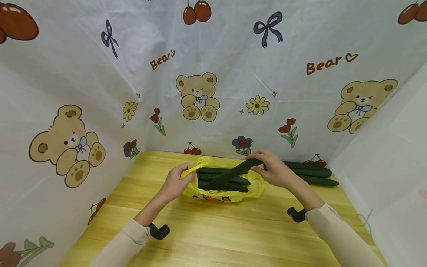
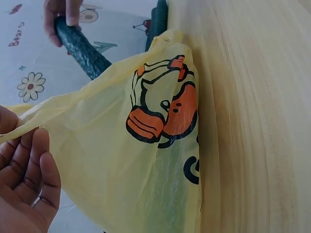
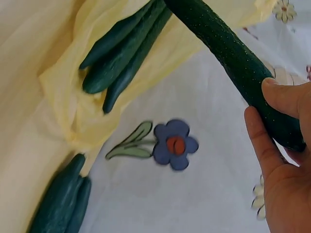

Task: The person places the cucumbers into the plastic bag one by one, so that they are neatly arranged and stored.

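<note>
- Your right hand [image 1: 271,170] is clamped, thumb opposite fingers, on the upper end of a long, dark green, bumpy-skinned cucumber [image 1: 234,172], just right of centre in the head view.
- That cucumber slants from your grip toward the lower left, its other end inside the mouth of a thin, translucent yellow plastic bag [image 2: 97,145] near the middle of the head view.
- Your left hand [image 1: 176,181], left of centre in the head view, pinches the bag's edge between thumb and fingers; you can see that grip at the left edge of the left wrist view.
- Orange-and-black printing shows on the bag's side, right of centre in your left wrist view.
- Beneath the slanted cucumber, more dark green cucumbers [image 3: 116,68] lie side by side in the bag; you see three of their ends at the upper left of your right wrist view.
- Right of the bag, three loose cucumbers [image 1: 313,172] lie together on the yellowish wood-grained tabletop [image 1: 213,230], partly behind your right hand in the head view.
</note>
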`<state>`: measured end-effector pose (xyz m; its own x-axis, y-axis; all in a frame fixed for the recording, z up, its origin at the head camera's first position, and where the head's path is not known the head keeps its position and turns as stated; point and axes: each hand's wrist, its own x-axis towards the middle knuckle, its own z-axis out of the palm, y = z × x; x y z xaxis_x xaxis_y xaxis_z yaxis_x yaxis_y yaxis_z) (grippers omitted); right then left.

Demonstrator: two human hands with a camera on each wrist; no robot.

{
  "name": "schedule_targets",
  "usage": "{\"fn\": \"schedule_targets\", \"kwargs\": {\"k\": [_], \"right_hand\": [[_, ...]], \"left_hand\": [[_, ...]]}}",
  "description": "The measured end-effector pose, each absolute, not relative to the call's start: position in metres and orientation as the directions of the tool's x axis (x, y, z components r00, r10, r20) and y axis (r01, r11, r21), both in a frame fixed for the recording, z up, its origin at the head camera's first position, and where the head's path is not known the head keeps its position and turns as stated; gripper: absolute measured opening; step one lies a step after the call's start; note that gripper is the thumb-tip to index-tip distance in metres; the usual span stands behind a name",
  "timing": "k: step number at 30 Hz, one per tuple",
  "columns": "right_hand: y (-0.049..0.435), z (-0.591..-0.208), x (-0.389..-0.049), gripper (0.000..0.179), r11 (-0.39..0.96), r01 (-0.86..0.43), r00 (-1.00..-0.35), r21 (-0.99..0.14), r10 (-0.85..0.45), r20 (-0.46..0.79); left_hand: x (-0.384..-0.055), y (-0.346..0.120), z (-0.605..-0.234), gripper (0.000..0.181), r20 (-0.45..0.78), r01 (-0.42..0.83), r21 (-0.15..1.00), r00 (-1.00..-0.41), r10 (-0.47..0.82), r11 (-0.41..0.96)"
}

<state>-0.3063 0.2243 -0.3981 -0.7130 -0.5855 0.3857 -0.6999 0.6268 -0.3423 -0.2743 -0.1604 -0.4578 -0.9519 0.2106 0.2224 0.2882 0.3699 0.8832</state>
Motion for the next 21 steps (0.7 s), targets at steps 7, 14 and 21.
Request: {"fn": "schedule_targets", "kwargs": {"k": [7,14,21], "right_hand": [[0.178,-0.395,-0.311,0.036,0.605,-0.736,-0.677,-0.305,-0.655,0.335],[0.132,-0.41,-0.312,0.038,0.58,-0.783,-0.621,-0.226,-0.703,0.347],[0.121,-0.418,-0.31,0.039,0.607,-0.777,-0.63,-0.167,-0.752,0.196]], "left_hand": [[-0.273,-0.161,-0.457,0.013,0.232,0.293,0.887,-0.951,0.203,0.357],[-0.272,-0.16,-0.458,0.009,0.232,0.287,0.889,-0.954,0.189,0.356],[-0.275,-0.162,-0.456,0.012,0.249,0.3,0.887,-0.951,0.182,0.351]]}}
